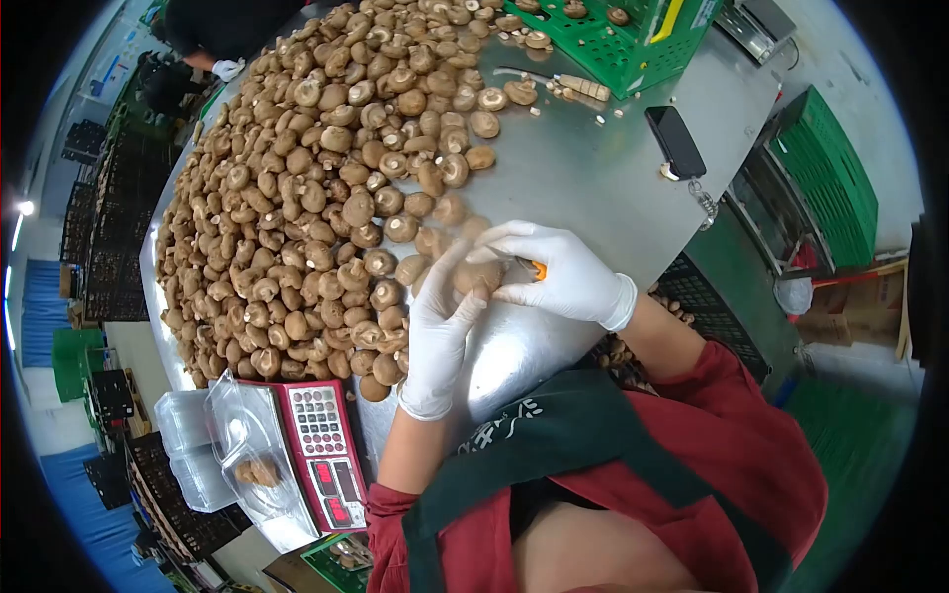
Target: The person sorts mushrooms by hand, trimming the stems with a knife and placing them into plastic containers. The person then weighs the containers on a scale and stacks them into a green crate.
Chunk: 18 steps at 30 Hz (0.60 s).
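My left hand, in a white glove, is closed around a brown shiitake mushroom at the near edge of the heap. Beside it, my gloved right hand grips what looks like a small knife with an orange handle. Most of that tool is hidden by the fingers. The right fingertips meet the mushroom from the right, and slight blur covers the contact. A large heap of shiitake mushrooms spreads over the metal table, directly beyond and left of my hands.
A red-and-white scale stands at lower left, with clear plastic boxes beside it. Across the table lie a wooden-handled knife, a black phone with keys, and a green crate. Another person's gloved hand is at the far left edge.
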Each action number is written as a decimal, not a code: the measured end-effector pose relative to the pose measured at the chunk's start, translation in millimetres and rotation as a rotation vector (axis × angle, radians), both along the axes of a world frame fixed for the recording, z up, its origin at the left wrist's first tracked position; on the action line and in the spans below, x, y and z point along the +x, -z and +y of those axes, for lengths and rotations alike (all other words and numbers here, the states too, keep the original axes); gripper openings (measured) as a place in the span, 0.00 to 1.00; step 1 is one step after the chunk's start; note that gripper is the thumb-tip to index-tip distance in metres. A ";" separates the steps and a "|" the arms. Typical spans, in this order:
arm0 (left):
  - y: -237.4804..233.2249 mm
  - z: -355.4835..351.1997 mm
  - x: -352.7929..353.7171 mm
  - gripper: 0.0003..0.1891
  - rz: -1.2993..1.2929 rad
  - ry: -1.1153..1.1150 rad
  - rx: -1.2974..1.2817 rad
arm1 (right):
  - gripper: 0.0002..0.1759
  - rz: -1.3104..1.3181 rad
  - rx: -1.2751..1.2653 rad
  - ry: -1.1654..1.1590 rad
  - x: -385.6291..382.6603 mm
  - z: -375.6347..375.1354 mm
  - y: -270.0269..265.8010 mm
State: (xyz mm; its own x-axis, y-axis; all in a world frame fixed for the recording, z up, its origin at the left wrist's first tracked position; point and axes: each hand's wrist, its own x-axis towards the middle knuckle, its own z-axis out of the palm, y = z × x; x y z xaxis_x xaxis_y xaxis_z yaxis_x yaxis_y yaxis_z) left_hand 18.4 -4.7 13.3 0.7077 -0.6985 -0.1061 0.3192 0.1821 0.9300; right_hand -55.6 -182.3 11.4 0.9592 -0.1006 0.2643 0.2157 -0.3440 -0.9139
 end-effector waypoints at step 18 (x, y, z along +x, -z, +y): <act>21.2 12.8 17.8 0.28 -0.287 0.108 0.342 | 0.09 0.045 -0.273 0.074 10.7 -25.9 21.2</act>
State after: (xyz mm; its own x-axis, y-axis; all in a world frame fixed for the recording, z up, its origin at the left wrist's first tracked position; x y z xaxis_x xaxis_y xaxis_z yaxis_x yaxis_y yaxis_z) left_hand 36.2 8.1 -7.9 0.6673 -0.7289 -0.1531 0.0397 -0.1705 0.9846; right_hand -45.0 -208.2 -9.8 0.9631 -0.1020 0.2489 0.1422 -0.5924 -0.7930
